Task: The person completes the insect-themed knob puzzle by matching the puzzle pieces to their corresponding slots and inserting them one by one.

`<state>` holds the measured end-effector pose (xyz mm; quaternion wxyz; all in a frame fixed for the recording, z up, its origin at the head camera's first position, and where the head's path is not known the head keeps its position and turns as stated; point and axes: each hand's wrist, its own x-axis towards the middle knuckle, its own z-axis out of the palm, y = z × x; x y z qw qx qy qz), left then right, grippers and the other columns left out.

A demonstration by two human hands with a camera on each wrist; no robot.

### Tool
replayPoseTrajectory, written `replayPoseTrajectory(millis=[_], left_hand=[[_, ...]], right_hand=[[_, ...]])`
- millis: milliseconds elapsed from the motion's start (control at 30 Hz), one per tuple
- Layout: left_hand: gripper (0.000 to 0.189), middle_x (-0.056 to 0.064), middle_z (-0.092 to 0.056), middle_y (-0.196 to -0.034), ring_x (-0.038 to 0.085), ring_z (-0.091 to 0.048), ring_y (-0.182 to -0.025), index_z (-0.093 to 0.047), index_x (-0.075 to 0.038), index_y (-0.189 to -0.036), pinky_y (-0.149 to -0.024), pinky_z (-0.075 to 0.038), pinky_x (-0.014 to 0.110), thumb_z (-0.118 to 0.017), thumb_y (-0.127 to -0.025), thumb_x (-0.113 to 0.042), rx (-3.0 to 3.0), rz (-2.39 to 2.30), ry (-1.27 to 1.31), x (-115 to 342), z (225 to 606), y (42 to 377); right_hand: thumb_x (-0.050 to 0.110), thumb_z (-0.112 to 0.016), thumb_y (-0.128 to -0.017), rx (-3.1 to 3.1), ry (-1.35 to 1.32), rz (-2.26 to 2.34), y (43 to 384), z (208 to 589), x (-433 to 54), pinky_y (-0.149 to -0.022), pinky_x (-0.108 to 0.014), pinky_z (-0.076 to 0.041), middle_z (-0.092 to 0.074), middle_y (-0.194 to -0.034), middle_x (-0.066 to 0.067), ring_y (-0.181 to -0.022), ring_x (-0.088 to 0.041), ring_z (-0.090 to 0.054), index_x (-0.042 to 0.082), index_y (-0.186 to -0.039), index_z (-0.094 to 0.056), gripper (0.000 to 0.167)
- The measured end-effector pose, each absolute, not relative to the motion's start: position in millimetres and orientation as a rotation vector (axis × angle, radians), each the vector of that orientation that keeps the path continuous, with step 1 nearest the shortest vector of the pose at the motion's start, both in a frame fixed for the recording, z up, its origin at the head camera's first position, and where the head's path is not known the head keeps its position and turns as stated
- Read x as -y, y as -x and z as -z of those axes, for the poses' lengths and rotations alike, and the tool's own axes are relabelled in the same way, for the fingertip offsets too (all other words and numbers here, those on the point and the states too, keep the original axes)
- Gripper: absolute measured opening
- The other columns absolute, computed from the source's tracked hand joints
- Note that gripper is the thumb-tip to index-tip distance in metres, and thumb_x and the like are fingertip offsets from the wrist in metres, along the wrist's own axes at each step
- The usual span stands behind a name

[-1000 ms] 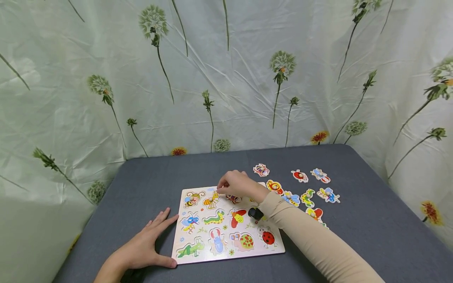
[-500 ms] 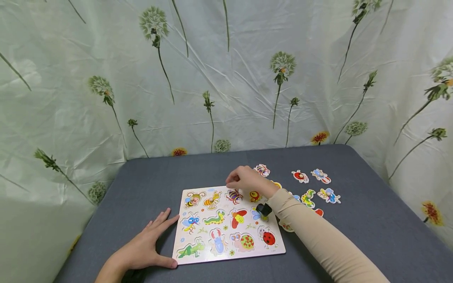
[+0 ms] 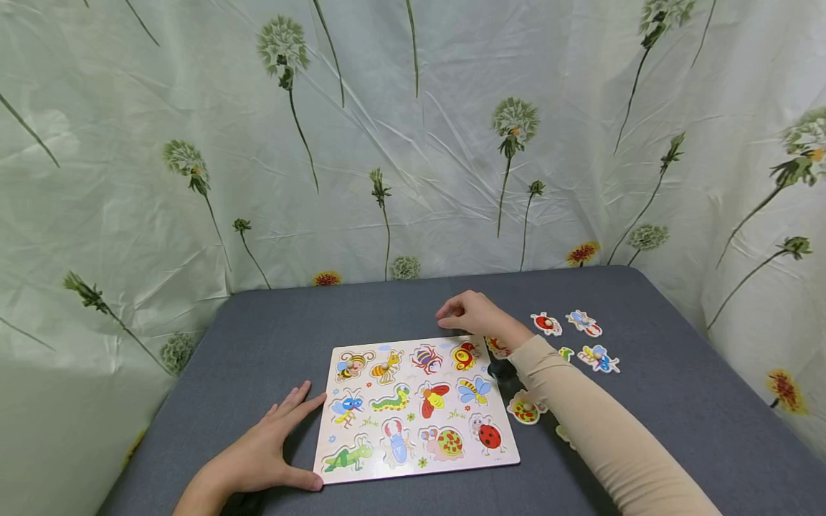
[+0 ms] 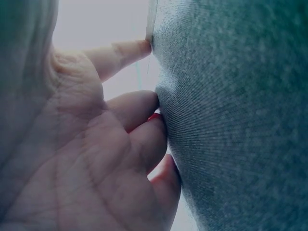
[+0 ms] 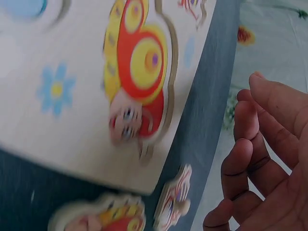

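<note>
A wooden peg puzzle board [image 3: 413,469] with printed insects lies on the dark table. My left hand [image 3: 264,441] is spread at its left side, index fingertip at the edge and thumb at the near corner. In the left wrist view, the fingertips [image 4: 144,103] rest on the grey cloth. My right hand [image 3: 477,319] hovers beyond the board's far right corner, fingers loosely bent and holding nothing. A knobbed spider piece [image 5: 173,199] lies close by in the right wrist view; the hand hides it in the head view. A bee piece [image 3: 351,365] and a wasp piece [image 3: 386,367] sit in the board's top row.
Right of the board lie several loose pieces: a ladybird [image 3: 547,324], a stag beetle [image 3: 584,323], a blue mosquito [image 3: 599,358] and a snail [image 3: 525,408]. The right sleeve [image 3: 600,423] covers others. A flower-print curtain [image 3: 413,143] hangs behind the table.
My right hand has moved right from the board's top row, past the far edge, to where the spider piece lay in view. The left hand has stayed in place.
</note>
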<state>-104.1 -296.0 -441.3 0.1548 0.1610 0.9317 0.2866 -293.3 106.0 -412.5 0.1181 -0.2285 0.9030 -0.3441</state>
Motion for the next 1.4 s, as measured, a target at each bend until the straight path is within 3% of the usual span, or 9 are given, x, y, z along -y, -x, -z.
replayPoseTrajectory(millis=[167,333,400,567,667,1100,1400], left_hand=[[0.126,0.026,-0.021,-0.177,0.057,-0.019,-0.162,-0.040,-0.022,-0.168,-0.122,-0.021,0.082,-0.099,-0.064,-0.062,-2.674,-0.824,-0.449,295,441,105],[0.122,0.025,-0.026,-0.176,0.057,-0.026,-0.160,-0.045,-0.025,-0.165,-0.115,-0.034,0.081,-0.100,-0.062,-0.062,-2.695,-0.809,-0.433,295,441,106],[0.122,0.024,-0.028,-0.176,0.055,-0.029,-0.159,-0.047,-0.025,-0.164,-0.112,-0.038,0.081,-0.100,-0.061,-0.063,-2.706,-0.799,-0.423,295,441,106],[0.124,0.019,-0.031,-0.176,0.053,-0.031,-0.160,-0.050,-0.021,-0.161,-0.114,-0.039,0.079,-0.099,-0.058,-0.067,-2.722,-0.815,-0.423,295,442,108],[0.125,0.018,-0.031,-0.176,0.053,-0.031,-0.160,-0.049,-0.019,-0.161,-0.113,-0.039,0.079,-0.098,-0.058,-0.069,-2.725,-0.825,-0.445,295,443,108],[0.123,0.017,-0.030,-0.177,0.052,-0.029,-0.161,-0.049,-0.020,-0.161,-0.114,-0.037,0.080,-0.100,-0.059,-0.065,-2.700,-0.838,-0.432,295,444,110],[0.120,0.017,-0.030,-0.177,0.053,-0.028,-0.161,-0.048,-0.024,-0.162,-0.114,-0.037,0.081,-0.099,-0.061,-0.065,-2.695,-0.851,-0.463,295,442,108]], right_hand=[[0.021,-0.073,-0.104,-2.669,0.629,1.032,297,413,-123,-0.070,-0.028,-0.047,-0.078,-0.098,-0.010,-0.078,-0.016,-0.060,0.005,-0.121,-0.080,0.025],[0.021,-0.074,-0.103,-2.686,0.572,1.047,302,415,-139,-0.064,-0.027,-0.044,-0.075,-0.092,-0.013,-0.072,-0.014,-0.055,0.003,-0.122,-0.080,0.026],[0.020,-0.074,-0.103,-2.691,0.546,1.056,303,415,-145,-0.064,-0.026,-0.044,-0.076,-0.091,-0.013,-0.073,-0.016,-0.059,0.003,-0.122,-0.080,0.027],[0.020,-0.074,-0.103,-2.707,0.502,1.064,305,414,-157,-0.066,-0.028,-0.044,-0.079,-0.098,-0.015,-0.078,-0.021,-0.061,0.002,-0.122,-0.079,0.027],[0.020,-0.074,-0.103,-2.718,0.490,1.064,308,416,-164,-0.068,-0.029,-0.043,-0.078,-0.099,-0.015,-0.076,-0.017,-0.055,0.001,-0.122,-0.079,0.027],[0.019,-0.076,-0.101,-2.709,0.407,1.101,314,427,-178,-0.065,-0.030,-0.039,-0.064,-0.080,-0.006,-0.069,-0.016,-0.045,0.001,-0.121,-0.079,0.027],[0.017,-0.074,-0.102,-2.664,0.319,1.143,317,434,-175,-0.074,-0.030,-0.041,-0.075,-0.100,-0.012,-0.082,-0.018,-0.052,0.000,-0.124,-0.078,0.027]])
